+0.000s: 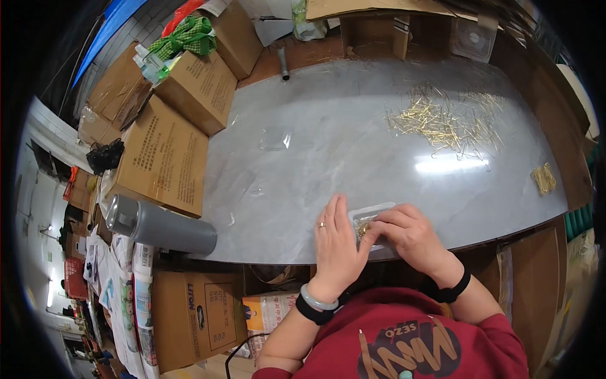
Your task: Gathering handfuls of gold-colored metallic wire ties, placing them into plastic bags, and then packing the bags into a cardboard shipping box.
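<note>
Near the front edge of the table, a small clear plastic tray (pixel 379 208) sits between my two hands with thin gold-coloured metal pieces (pixel 363 226) in it. My left hand (pixel 336 243) rests along the tray's left side, fingers stretched out together and thumb reaching to its near side. Over the right part of the tray, my right hand (pixel 407 237) is curled with its fingertips down at the gold pieces; what they pinch, if anything, is hidden. Farther off lies a loose pile of gold wire pins (pixel 435 123), some with bent ends.
A small gold bundle (pixel 543 179) lies at the table's right edge. On the left stand a grey bottle (pixel 161 224) and several cardboard boxes (pixel 167 158). Clear plastic film (pixel 275 139) and a dark tube (pixel 283 63) lie on the grey tabletop (pixel 328 126). Cardboard walls (pixel 536 95) border the right side.
</note>
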{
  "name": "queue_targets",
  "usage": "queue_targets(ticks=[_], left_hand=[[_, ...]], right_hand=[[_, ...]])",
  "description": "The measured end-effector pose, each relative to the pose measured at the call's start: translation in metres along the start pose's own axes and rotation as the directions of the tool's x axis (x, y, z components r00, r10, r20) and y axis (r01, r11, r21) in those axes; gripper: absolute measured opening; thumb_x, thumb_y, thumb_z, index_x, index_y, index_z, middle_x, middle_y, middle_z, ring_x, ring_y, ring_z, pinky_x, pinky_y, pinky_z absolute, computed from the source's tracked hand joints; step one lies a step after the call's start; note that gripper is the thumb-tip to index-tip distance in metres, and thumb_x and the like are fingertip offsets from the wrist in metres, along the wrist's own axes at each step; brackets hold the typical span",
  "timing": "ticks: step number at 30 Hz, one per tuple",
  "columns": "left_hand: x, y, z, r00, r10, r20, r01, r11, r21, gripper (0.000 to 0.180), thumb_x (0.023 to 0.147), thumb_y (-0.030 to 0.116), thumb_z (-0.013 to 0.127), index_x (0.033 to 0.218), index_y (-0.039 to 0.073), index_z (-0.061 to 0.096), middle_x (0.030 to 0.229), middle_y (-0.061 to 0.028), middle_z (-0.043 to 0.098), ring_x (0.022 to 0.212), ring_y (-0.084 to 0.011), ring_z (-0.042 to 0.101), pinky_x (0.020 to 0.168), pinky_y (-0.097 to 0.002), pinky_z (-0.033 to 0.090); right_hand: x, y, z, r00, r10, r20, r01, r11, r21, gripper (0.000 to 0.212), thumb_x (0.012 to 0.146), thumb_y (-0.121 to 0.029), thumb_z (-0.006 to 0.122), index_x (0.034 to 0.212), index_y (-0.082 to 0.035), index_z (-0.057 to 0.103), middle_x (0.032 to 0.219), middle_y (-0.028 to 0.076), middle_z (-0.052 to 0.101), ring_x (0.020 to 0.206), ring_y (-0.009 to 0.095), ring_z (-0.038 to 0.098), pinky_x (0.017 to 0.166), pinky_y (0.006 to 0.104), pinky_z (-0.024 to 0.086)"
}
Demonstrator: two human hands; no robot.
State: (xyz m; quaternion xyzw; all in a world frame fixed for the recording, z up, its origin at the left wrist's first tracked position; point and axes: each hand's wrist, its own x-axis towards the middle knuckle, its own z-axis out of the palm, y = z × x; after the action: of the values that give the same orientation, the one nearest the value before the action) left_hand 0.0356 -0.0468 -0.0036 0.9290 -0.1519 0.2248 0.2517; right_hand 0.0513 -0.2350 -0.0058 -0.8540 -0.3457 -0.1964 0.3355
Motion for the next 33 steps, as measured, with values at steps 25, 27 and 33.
queue_targets(ticks=[25,27,33], left_hand=[[-0.012,-0.01,0.007,0.948,0.161,0.273,-0.126,0.982,-0.144,0.075,0.092,0.038,0.071,0.145,-0.006,0.043,0.152,-0.0247,0.04,0.145,-0.0495,0.031,0.115,-0.0519,0.036],[-0.012,-0.012,0.007,0.948,0.17,0.271,-0.136,0.981,-0.139,0.074,0.092,0.038,0.071,0.145,-0.006,0.044,0.152,-0.0245,0.04,0.145,-0.0497,0.031,0.115,-0.0519,0.036],[-0.013,-0.008,0.006,0.949,0.184,0.257,-0.167,0.982,-0.086,0.071,0.09,0.036,0.073,0.141,-0.007,0.048,0.152,-0.0217,0.041,0.141,-0.0453,0.033,0.114,-0.05,0.038]], right_hand=[[-0.003,0.007,-0.004,0.954,0.278,-0.109,-0.291,0.949,-0.122,0.024,0.083,0.002,0.066,0.106,-0.004,0.067,0.096,0.01,0.064,0.09,0.03,0.06,0.08,0.0401,0.051],[0.001,0.011,-0.007,0.973,0.218,-0.078,-0.23,0.948,-0.221,0.02,0.08,-0.001,0.067,0.099,-0.005,0.068,0.089,0.007,0.062,0.086,0.027,0.059,0.077,0.0386,0.051],[0.006,0.026,-0.03,0.993,0.002,0.116,0.038,0.939,-0.342,0.016,0.076,-0.013,0.067,0.091,-0.009,0.065,0.083,0.003,0.057,0.082,0.022,0.057,0.073,0.0346,0.049]])
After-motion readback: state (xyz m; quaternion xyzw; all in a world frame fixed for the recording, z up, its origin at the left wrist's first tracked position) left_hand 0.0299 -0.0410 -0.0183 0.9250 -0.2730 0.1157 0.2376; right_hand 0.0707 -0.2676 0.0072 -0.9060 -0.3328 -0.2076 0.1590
